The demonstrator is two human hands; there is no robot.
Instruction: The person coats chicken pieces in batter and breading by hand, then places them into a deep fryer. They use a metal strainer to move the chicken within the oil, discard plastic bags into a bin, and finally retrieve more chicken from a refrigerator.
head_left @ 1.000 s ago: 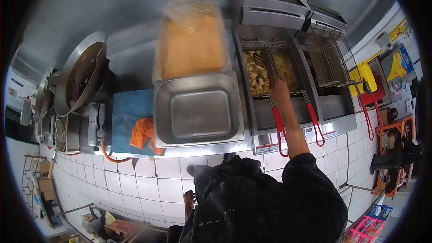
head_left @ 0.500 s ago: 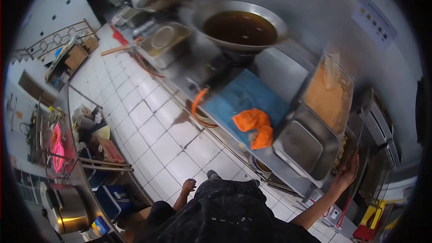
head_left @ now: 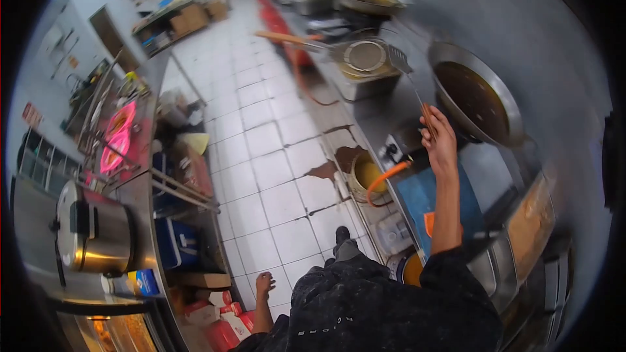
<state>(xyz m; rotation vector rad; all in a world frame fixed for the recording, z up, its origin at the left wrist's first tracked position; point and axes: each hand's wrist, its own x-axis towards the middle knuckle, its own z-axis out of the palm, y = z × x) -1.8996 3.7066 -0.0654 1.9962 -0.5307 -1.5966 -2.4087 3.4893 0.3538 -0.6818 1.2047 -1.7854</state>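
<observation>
My right hand is wrapped round the wooden handle of a slotted metal spatula. The spatula's head points up and left, beside a metal container with a round strainer on it. Just right of the hand sits a large wok holding dark oil. Below the hand, a blue board bears an orange cloth, partly hidden by my forearm. My left hand hangs low over the tiled floor, its fingers partly curled, and I cannot make out whether it holds anything.
A second wok stands at the far end of the counter. On the right are a steel tray and a tray of breading. Buckets stand under the counter. A large steel cooker is on the left.
My right hand has moved from beside the trays up past the blue board, with the spatula in it. The view has turned to the right along the aisle, so the counter sits further right.
</observation>
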